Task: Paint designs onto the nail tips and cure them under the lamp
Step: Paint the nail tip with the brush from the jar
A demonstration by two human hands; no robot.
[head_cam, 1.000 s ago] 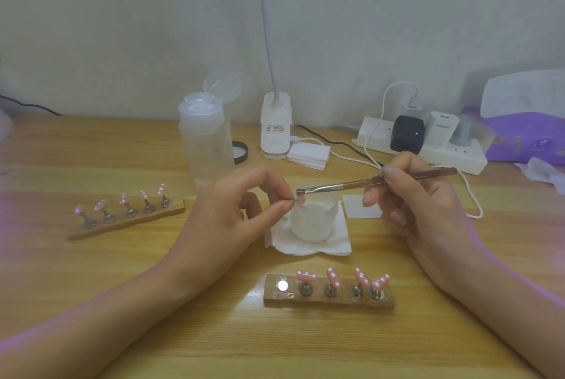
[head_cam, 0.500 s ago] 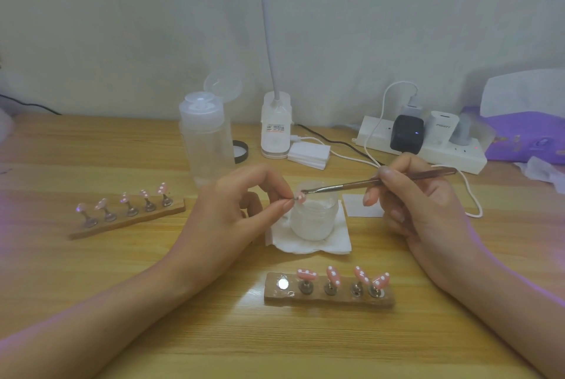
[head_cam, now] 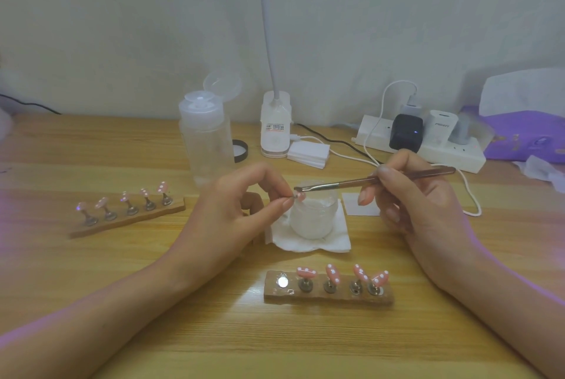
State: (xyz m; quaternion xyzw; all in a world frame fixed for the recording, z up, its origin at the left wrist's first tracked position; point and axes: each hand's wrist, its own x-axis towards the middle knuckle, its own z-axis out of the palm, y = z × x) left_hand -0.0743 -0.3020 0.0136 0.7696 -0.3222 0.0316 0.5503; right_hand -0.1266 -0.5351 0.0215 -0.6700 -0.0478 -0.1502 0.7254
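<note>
My left hand (head_cam: pixel 232 210) pinches a small pink nail tip (head_cam: pixel 300 196) on its stand between thumb and forefinger, above a frosted jar (head_cam: pixel 315 219). My right hand (head_cam: pixel 409 198) grips a thin brush (head_cam: pixel 367 180), whose bristles touch the nail tip. In front lies a wooden holder (head_cam: pixel 328 294) with several pink dotted nail tips and one bare metal spot at its left end. A second wooden holder (head_cam: pixel 128 216) with several pink tips sits at the left. The white lamp base (head_cam: pixel 275 131) stands at the back, its neck rising out of view.
A clear pump bottle (head_cam: pixel 206 137) with its lid flipped open stands behind my left hand. The jar rests on a white paper towel (head_cam: pixel 312 242). A power strip (head_cam: pixel 428 146) with chargers and cables lies at the back right, beside a purple packet (head_cam: pixel 526 137). White pads (head_cam: pixel 308 154) lie near the lamp.
The brush tip has shifted slightly left over the nail tip in my left hand. Both hands stay almost where they were.
</note>
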